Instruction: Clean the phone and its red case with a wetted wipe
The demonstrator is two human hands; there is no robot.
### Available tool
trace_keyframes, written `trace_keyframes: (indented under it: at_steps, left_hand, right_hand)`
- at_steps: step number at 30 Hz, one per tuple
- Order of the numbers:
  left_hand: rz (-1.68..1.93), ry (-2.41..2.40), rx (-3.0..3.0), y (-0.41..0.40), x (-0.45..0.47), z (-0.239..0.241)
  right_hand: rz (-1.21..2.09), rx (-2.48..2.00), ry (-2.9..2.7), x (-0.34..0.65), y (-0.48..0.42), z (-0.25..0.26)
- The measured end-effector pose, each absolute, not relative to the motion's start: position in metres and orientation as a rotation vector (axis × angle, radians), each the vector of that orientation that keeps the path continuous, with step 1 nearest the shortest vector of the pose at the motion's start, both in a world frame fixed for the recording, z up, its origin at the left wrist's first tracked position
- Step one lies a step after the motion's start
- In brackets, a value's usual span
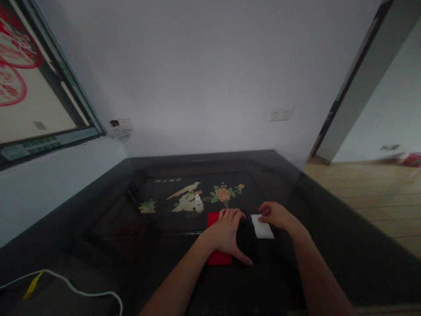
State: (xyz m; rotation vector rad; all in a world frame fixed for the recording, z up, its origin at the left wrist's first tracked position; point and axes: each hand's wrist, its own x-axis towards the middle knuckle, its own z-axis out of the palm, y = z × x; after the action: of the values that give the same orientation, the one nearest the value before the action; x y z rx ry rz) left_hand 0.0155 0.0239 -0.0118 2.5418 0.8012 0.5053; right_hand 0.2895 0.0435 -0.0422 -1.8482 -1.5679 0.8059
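Note:
My left hand (pixel 228 231) lies spread over a flat red rectangular thing (pixel 219 258) on the black tabletop. Its thumb and fingertips reach onto a dark flat rectangular thing (pixel 247 239) beside the red one, whose outline is hard to make out. To the right, a small white tissue (pixel 263 230) lies flat on the table. At its upper edge, the curled fingers and thumb of my right hand (pixel 272 215) are closed on the tissue. A small clear bottle with a white cap (pixel 198 204) stands upright beyond my left hand.
The glossy black table (pixel 158 259) bears a bird-and-flower picture (pixel 187 197) and meets a white wall with sockets (pixel 280 115). A white cable (pixel 79 290) with a yellow tag (pixel 33 286) lies at the lower left. A window is at left, a tiled floor (pixel 348 188) at right.

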Motion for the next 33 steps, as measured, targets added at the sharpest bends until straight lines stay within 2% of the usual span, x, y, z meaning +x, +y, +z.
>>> trace_keyframes:
  at_steps: [11, 17, 20, 24, 28, 33]
  left_hand:
    - [0.459, 0.804, 2.504, 0.022, 0.011, -0.013]
    - [0.733, 1.125, 2.286, 0.022, -0.018, 0.009]
    - [0.572, 1.498, 2.237, 0.027, -0.030, 0.012]
    - [0.257, 1.867, 2.183, 0.030, -0.037, 0.004]
    - [0.141, 1.927, 2.170, 0.028, -0.034, -0.005]
    - [0.166, 1.925, 2.174, 0.025, -0.028, -0.008]
  right_hand:
    - [0.733, -1.721, -1.488, 0.275, 0.049, -0.032]
    - [0.569, -1.557, -1.371, 0.263, 0.047, -0.011]
    - [0.525, -1.450, -1.290, 0.253, 0.046, -0.004]
    - [0.657, -1.303, -1.153, 0.233, 0.043, -0.003]
    - [0.821, -1.197, -1.150, 0.211, 0.041, -0.008]
    - [0.922, -1.063, -1.171, 0.189, 0.038, -0.014]
